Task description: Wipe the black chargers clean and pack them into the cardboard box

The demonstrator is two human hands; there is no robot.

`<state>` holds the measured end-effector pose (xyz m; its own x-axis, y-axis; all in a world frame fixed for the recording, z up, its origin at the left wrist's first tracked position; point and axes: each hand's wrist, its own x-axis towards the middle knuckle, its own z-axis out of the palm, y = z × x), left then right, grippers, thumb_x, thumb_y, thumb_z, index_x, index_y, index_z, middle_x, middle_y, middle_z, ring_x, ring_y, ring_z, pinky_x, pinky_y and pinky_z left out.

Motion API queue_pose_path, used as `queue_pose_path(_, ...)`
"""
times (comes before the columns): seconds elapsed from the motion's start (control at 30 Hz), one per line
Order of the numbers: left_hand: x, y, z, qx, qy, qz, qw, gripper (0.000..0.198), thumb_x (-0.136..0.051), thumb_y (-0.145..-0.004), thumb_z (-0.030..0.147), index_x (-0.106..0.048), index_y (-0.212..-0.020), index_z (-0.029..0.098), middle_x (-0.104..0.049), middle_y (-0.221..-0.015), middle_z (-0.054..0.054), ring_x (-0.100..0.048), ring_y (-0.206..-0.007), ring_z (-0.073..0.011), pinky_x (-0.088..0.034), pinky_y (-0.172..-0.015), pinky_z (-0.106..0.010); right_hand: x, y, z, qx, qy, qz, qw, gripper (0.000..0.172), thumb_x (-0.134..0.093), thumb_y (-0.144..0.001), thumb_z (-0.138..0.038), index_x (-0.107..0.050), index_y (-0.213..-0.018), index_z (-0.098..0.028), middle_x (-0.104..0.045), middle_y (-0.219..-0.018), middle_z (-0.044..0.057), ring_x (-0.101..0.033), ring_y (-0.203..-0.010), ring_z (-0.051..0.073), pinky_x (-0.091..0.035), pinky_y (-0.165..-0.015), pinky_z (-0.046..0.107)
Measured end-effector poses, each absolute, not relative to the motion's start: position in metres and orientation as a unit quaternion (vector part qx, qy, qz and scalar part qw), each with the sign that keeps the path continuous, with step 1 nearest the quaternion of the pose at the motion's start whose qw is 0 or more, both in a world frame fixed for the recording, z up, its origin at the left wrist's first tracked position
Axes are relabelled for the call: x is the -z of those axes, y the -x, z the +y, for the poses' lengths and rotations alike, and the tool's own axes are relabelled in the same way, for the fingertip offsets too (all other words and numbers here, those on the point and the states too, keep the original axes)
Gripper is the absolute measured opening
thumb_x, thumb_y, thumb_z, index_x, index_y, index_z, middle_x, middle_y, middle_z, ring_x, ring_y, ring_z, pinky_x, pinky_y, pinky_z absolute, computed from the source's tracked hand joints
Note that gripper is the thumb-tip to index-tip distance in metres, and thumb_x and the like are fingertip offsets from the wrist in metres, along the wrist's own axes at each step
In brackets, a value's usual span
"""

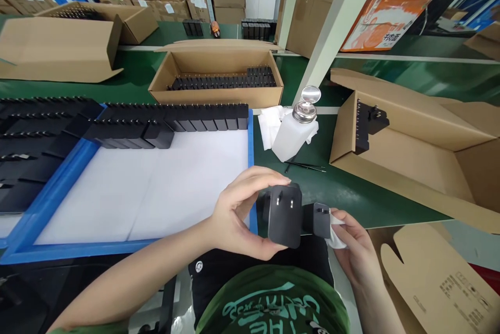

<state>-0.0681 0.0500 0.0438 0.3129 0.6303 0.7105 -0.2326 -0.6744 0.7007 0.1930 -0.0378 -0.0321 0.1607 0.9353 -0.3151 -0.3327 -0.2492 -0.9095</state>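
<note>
My left hand (244, 214) is closed round a black plug-in power adapter (285, 224), thumb below and fingers above, its metal prongs facing up towards me. Right beside it is a second black adapter (321, 222), with a prong showing on its face. My right hand (353, 243) pinches a folded white wipe (336, 232) against that second adapter's right side. How the two adapters sit against each other is partly hidden. Both hands are over the near edge of the green bench, above my lap.
A blue-rimmed tray (251, 167) with rows of black adapters (211, 118) lies left. A pump bottle (292, 133) with open lid stands on white wipes (269, 125), near tweezers (307, 166). Cardboard boxes holding adapters stand behind (219, 97) and right (422, 162). A pale post (332, 21) rises behind.
</note>
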Motion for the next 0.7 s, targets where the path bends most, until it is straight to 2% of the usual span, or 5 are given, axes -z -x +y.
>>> queue_pose_path(0.37, -0.0456, 0.0659, 0.0527, -0.565, -0.754, 0.124, 0.312, 0.075, -0.086, -0.069, 0.027, -0.054, -0.137, 0.018, -0.063, -0.114, -0.011, -0.064, -0.108, -0.0226, -0.058, -0.093, -0.035, 0.0296, -0.192, -0.0381, -0.596, 0.523, -0.27, 0.547, 0.02, -0.082, -0.073, -0.035, -0.07, -0.08, -0.021, -0.057, -0.095, 0.004, -0.055, -0.078, 0.013, -0.046, -0.064, 0.022)
queue_pose_path(0.7, -0.0456, 0.0662, 0.0528, -0.566, -0.761, 0.143, 0.282, 0.074, -0.084, -0.069, 0.029, -0.055, -0.136, 0.02, -0.063, -0.11, -0.011, -0.066, -0.101, -0.0239, -0.06, -0.085, -0.037, 0.0246, -0.1892, -0.0369, -0.59, 0.519, -0.283, 0.55, 0.019, -0.08, -0.074, -0.034, -0.07, -0.079, -0.02, -0.057, -0.09, 0.005, -0.053, -0.075, 0.014, -0.046, -0.062, 0.024)
